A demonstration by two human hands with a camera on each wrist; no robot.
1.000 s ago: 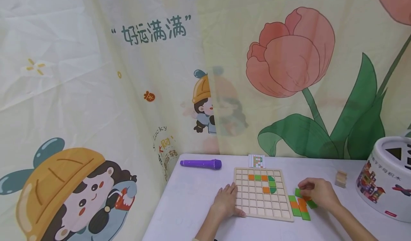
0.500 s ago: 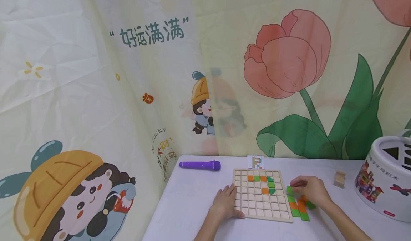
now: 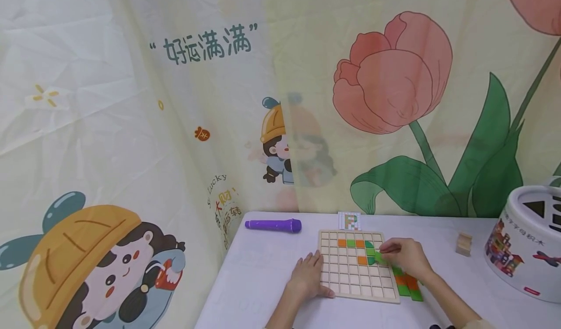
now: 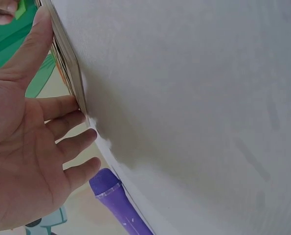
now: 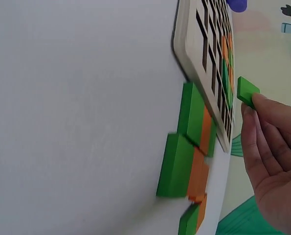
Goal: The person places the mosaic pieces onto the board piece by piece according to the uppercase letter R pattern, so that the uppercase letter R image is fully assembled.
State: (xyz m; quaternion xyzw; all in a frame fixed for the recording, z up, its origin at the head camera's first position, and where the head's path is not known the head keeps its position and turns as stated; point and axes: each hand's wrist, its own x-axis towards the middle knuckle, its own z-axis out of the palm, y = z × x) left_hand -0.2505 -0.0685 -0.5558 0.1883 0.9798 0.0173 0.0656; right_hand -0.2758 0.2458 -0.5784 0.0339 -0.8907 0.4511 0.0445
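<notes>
A wooden grid board point(image 3: 337, 281) lies on the white table, with orange and green tiles point(image 3: 350, 243) set in some of its upper squares. My left hand point(image 3: 307, 274) rests against the board's left edge, fingers extended, thumb at the near edge. Between thumb and fingertips my right hand point(image 3: 408, 257) pinches a green square tile point(image 5: 246, 91). In the head view that tile is above the board's right side; in the right wrist view it looks raised off the grid. Loose green and orange tiles point(image 3: 408, 287) lie beside the board's right edge, partly hidden by the right hand.
Beyond the board lies a small patterned card point(image 3: 349, 221). A purple microphone point(image 3: 273, 225) is at the back left. To the right stand a small wooden block point(image 3: 463, 244) and a white printed bucket point(image 3: 523, 251). Printed curtains point(image 3: 394, 173) hang behind the table.
My right hand has moved left from the loose tiles to the board's right side, carrying a green tile. My left hand stays at the board's left edge.
</notes>
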